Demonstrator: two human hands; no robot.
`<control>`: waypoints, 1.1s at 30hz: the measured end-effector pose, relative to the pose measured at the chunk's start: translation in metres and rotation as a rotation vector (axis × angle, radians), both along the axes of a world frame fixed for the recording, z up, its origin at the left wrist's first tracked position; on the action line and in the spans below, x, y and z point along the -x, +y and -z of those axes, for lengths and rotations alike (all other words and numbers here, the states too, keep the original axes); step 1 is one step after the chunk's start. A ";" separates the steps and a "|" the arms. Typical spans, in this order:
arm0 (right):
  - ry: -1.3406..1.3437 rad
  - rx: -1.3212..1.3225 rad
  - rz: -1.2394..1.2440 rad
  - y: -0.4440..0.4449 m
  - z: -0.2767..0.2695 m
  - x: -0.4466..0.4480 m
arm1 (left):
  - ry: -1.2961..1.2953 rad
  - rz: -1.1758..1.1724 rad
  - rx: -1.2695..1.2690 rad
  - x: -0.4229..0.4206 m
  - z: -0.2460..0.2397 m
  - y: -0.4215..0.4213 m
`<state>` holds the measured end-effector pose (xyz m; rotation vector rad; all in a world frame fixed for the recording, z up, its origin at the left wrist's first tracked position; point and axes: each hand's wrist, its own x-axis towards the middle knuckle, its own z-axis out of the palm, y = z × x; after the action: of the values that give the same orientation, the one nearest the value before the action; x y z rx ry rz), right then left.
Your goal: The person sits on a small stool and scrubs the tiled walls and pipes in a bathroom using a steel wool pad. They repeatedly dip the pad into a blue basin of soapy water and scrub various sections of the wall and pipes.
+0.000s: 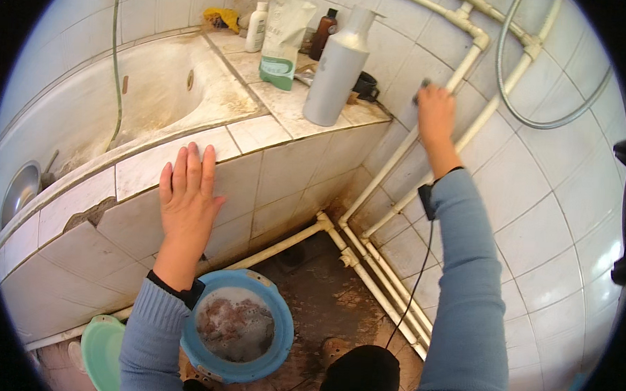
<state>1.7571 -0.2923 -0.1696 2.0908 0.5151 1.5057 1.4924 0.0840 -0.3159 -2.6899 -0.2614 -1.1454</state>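
Note:
My left hand (pixel 188 200) lies flat with fingers spread on the white tiled ledge (pixel 258 133) along the bathtub (pixel 155 78). It holds nothing. Against the tiled wall, my right hand (pixel 436 109) is closed around a small dark grey object (pixel 426 84), beside a cream pipe (pixel 463 63). Most of that object is hidden by my fingers, so I cannot tell what it is. Below my left wrist, a blue plastic basin (pixel 284 320) stands on the floor. Inside are sudsy water and brownish-pink soaked fabric (pixel 229 317).
A grey pump-top flask (pixel 336 73), a refill pouch (pixel 283 42), a white bottle (pixel 256 28) and a brown bottle (pixel 323 33) stand on the tub corner. A green basin (pixel 99 348) is at lower left. Pipes (pixel 372 282) run along the floor; a metal hose (pixel 536 123) hangs right.

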 end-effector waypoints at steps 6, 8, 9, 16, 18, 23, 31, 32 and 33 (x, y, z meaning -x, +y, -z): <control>-0.352 -0.062 -0.007 -0.036 -0.116 0.037 | 0.004 0.022 0.003 0.001 0.000 0.001; -0.329 -0.056 0.027 -0.036 -0.111 0.028 | -0.005 0.006 -0.021 0.001 0.001 0.001; -0.308 -0.045 0.088 -0.036 -0.099 0.021 | -0.003 -0.001 -0.034 0.001 0.002 0.001; 0.032 -0.161 0.260 -0.024 0.097 0.011 | 0.003 -0.028 -0.070 -0.001 0.003 0.003; 0.365 -0.226 0.352 -0.019 0.153 0.028 | 0.000 -0.034 -0.084 -0.001 0.002 0.003; 0.219 -0.225 0.181 -0.034 0.077 0.033 | -0.005 0.010 -0.004 0.000 0.003 0.002; -0.314 -0.120 0.140 -0.047 -0.145 0.015 | 0.006 -0.038 -0.066 -0.001 0.004 0.003; -0.296 -0.088 0.131 -0.046 -0.132 0.015 | -0.002 -0.029 -0.060 -0.001 0.004 0.003; -0.201 -0.123 0.143 -0.046 -0.115 0.015 | -0.011 -0.023 -0.054 -0.001 0.004 0.003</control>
<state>1.7418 -0.3383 -0.0544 1.9904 0.1982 1.6752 1.4933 0.0871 -0.3203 -2.6280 -0.2585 -1.1439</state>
